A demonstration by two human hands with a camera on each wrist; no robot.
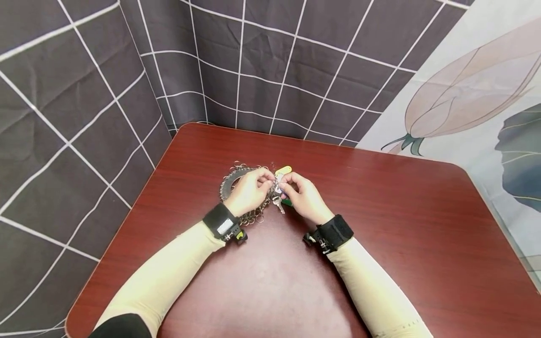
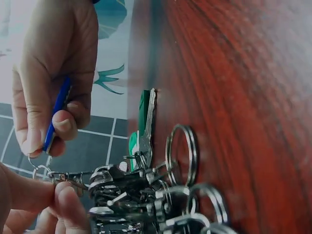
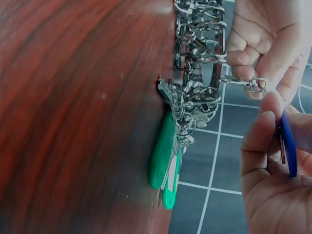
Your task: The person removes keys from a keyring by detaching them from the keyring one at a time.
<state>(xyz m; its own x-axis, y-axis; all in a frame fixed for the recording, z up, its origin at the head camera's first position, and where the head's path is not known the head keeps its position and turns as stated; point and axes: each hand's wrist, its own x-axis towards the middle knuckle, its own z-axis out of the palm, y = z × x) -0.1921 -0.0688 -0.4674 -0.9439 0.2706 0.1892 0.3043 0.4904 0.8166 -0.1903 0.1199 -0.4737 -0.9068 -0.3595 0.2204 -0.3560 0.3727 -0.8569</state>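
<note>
A large metal ring (image 1: 228,184) hung with several swivel clasps and split rings lies on the table, partly under my left hand (image 1: 249,191). That hand pinches the end of one clasp (image 3: 240,82) and its small split ring (image 2: 44,171). Close on the other side, my right hand (image 1: 307,201) holds a blue key tag (image 2: 59,111) between thumb and fingers. A thin wire loop (image 2: 33,161) runs from the blue tag to the pinched ring. A key (image 3: 282,148) shows beside the blue tag, partly hidden by fingers.
Green key tags (image 3: 164,158) with keys hang from the clasps near the tabletop. A yellow tag (image 1: 284,170) lies just beyond the hands, and a silver key (image 1: 279,205) in front. The reddish wooden table (image 1: 401,225) ends at a dark gridded curtain (image 1: 270,61).
</note>
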